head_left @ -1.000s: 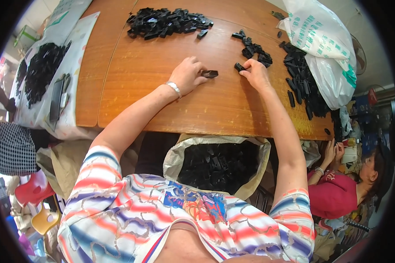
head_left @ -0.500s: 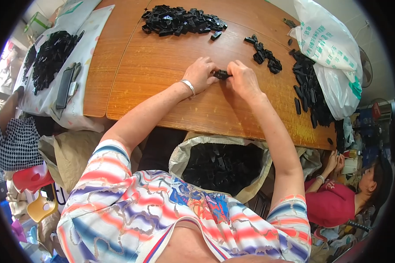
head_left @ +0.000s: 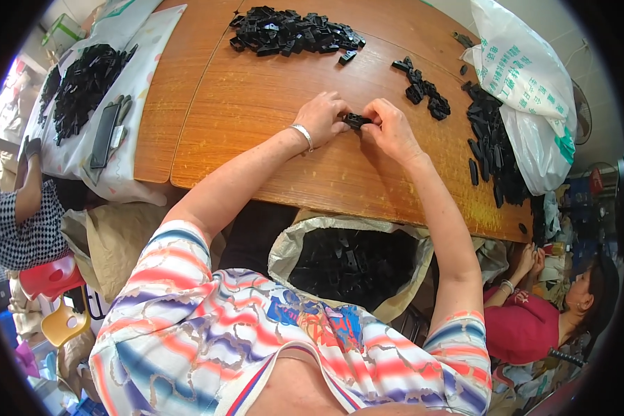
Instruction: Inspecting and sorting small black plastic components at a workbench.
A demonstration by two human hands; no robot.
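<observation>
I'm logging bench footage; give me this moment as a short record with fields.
Left hand: pinching a small black piece
Right hand: gripping that piece or one against it; cannot tell which
Surface: brown wooden table
Far side: heap of small black parts
Right side: dark pile beside white plastic bag
Below near edge: open sack, black contents

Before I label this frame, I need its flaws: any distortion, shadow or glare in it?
Head view: fisheye bends the left seam of the wooden table; black fills the corners; a soft shadow lies on the wood below the right hand; glare washes out the far left.
</observation>
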